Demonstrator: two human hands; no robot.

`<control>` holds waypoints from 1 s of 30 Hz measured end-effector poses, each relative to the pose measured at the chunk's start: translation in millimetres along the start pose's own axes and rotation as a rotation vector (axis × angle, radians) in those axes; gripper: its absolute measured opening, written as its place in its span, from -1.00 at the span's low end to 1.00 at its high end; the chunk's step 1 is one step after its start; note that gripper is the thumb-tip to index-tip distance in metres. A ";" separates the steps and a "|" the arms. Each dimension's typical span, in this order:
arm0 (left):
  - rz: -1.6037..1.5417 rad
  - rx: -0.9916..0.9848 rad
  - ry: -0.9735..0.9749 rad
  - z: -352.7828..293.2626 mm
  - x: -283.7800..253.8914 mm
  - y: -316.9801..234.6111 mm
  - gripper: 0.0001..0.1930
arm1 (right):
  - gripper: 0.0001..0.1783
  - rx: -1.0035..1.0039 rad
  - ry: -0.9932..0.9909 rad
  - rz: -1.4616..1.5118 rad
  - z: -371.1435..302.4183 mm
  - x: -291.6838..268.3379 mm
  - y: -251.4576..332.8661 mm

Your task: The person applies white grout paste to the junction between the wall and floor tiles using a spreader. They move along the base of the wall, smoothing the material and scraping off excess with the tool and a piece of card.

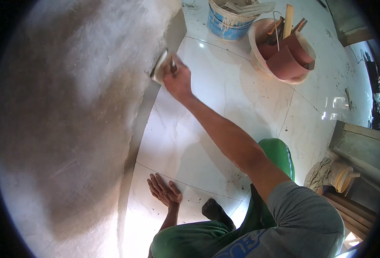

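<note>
My right hand (pixel 178 80) is closed round the handle of a small flat trowel (pixel 158 67). The trowel's pale blade lies against the low edge of the plastered wall (pixel 69 107), where the rough plaster meets a smooth grey band (pixel 143 112) running along the foot of the wall. My left hand (pixel 166 192) rests palm down on the white tiled floor (pixel 207 159), fingers spread, a little to the right of that band. It holds nothing.
A plaster-smeared blue bucket (pixel 226 26) stands at the far side. Next to it, a pale basin (pixel 258 58) holds curled reddish-brown sheets (pixel 286 64) and several hand tools. Timber (pixel 349 215) and a yellow container (pixel 341 177) lie at the right. Crumbs of debris dot the tiles.
</note>
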State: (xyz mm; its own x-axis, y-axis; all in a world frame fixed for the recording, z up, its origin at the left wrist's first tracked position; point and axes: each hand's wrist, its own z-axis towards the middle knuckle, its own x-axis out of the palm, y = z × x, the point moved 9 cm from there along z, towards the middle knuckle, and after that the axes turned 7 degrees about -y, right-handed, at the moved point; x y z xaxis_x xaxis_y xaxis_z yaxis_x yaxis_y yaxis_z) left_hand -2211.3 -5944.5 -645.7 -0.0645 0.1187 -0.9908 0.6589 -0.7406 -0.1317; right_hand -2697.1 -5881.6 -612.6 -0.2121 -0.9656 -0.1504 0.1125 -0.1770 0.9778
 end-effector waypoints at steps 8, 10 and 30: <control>-0.053 0.066 -0.051 9.7 4.0 -26.9 -0.24 | -0.52 0.066 -0.284 -0.124 144.2 -24.6 -60.7; -0.037 0.065 -0.039 6.8 5.0 -23.9 -0.24 | -0.58 0.032 -0.102 -0.212 101.7 -11.9 -82.7; 0.031 0.117 -0.038 4.0 -2.9 -0.4 -0.29 | -0.56 0.114 0.079 0.143 -170.6 20.3 27.9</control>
State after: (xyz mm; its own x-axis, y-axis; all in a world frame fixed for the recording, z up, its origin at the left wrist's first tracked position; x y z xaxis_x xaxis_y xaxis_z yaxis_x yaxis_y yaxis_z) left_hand -2214.4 -5947.2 -643.0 -0.0751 0.0707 -0.9947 0.5689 -0.8162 -0.1010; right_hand -2532.7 -5938.6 -613.4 -0.1249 -0.9921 -0.0157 0.0244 -0.0189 0.9995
